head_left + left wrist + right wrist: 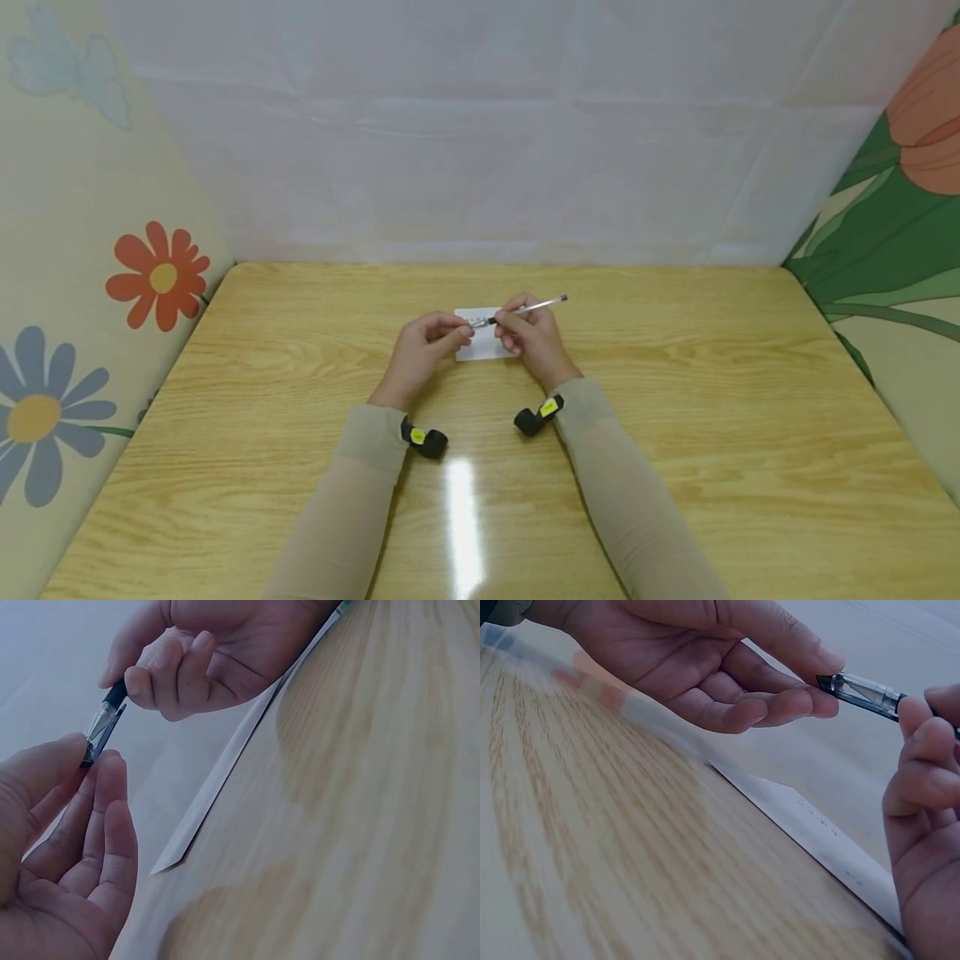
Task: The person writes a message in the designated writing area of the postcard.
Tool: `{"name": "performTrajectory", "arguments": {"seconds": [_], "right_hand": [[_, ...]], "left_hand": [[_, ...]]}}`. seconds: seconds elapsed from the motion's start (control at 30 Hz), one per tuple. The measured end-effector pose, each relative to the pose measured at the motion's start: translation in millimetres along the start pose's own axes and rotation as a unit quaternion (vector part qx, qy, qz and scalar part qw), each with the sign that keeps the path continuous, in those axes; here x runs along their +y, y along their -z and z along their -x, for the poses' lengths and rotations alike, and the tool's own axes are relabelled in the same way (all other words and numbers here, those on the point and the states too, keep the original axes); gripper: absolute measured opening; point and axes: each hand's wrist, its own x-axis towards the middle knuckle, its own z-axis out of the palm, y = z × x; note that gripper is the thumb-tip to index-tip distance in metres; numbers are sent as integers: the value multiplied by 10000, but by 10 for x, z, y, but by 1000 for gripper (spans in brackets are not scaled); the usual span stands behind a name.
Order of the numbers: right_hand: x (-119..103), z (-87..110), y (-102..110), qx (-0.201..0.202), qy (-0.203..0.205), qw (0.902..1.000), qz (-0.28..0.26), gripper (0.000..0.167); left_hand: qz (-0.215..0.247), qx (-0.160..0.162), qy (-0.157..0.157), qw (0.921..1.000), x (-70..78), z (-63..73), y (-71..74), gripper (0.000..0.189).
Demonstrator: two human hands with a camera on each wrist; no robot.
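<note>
A slim pen (543, 305) with a see-through barrel is held between both hands above a small white sheet of paper (482, 348). My left hand (422, 348) pinches the dark end of the clear cap (866, 691) between thumb and fingertips. Over the pen's tip sits this cap, its dark clip (112, 735) running along one side. My right hand (534, 337) grips the pen near its black grip section (115, 694), and the barrel sticks out up to the right. Handwritten marks (821, 817) show on the paper, partly covered by the hands in the head view.
The wooden table (285, 333) carries a bright light reflection (463, 525) near the front. A white cloth (465, 150) hangs behind its far edge. Flower-painted walls (161, 279) stand on both sides. Each wrist wears a black camera (429, 442).
</note>
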Motion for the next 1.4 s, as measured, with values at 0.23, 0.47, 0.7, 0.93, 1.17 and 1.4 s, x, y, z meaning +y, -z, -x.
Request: {"name": "performTrajectory", "arguments": {"seconds": [0.23, 0.47, 0.7, 0.93, 1.17, 1.4], "right_hand": [[8, -3, 11, -33, -112, 9997, -234, 19], [19, -4, 15, -174, -217, 9989, -387, 22], [14, -6, 11, -197, -321, 9984, -429, 22], [11, 0, 18, -306, -330, 9977, -505, 23], [18, 4, 20, -388, -272, 9974, -543, 26], [21, 8, 21, -425, -290, 9975, -492, 27]], "left_hand": [[33, 58, -112, 9999, 14, 7, -20, 28], [92, 115, -70, 9999, -5, 2, -6, 24], [240, 145, -40, 9996, -17, 1, -5, 20], [344, 162, -31, 9993, 0, 11, -10, 20], [452, 161, -17, 9988, 22, 24, -9, 18], [506, 111, -45, 9986, 10, 22, -12, 19]]}}
